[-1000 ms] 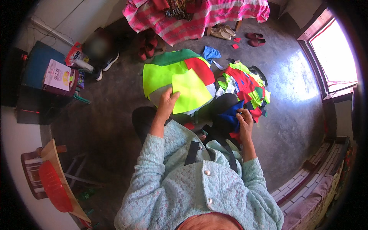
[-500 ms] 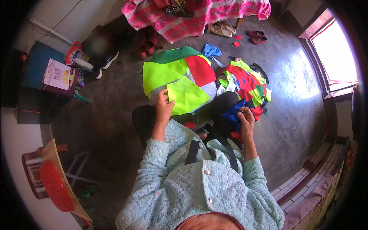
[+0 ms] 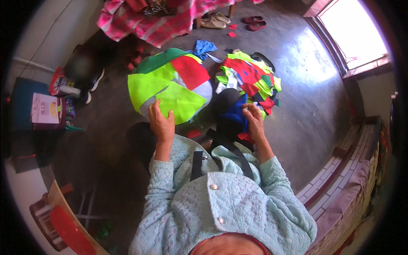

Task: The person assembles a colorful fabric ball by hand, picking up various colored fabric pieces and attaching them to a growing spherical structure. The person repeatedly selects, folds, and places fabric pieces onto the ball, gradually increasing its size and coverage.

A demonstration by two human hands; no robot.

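Observation:
A round, cushion-like base (image 3: 205, 91) with a pale grey surface sits in front of me, overlaid with fabric pieces. Bright yellow-green cloth (image 3: 178, 102) lies flat on its near side. Red cloth (image 3: 190, 72) covers the right part and green cloth (image 3: 163, 60) the far edge. At the near-left edge is my left hand (image 3: 162, 127), thumb and fingers apart, fingertips by the yellow-green cloth. My right hand (image 3: 254, 119) pinches a dark blue cloth piece (image 3: 236, 114) over my right knee. Part of that piece falls in shadow against my dark trousers.
Right of the base lies a heap of mixed cloth scraps (image 3: 250, 74). A blue scrap (image 3: 204, 47) rests beyond the base. Shoes (image 3: 214, 21) stand by a table with a pink checked cloth (image 3: 144, 25). At right is a bench (image 3: 327, 182); boxes (image 3: 44, 108) are at left.
The yellow-green piece, earlier held at its corner by my left hand, now lies flatter on the base, and those fingers have let go. My right hand still holds the blue cloth. The view has shifted.

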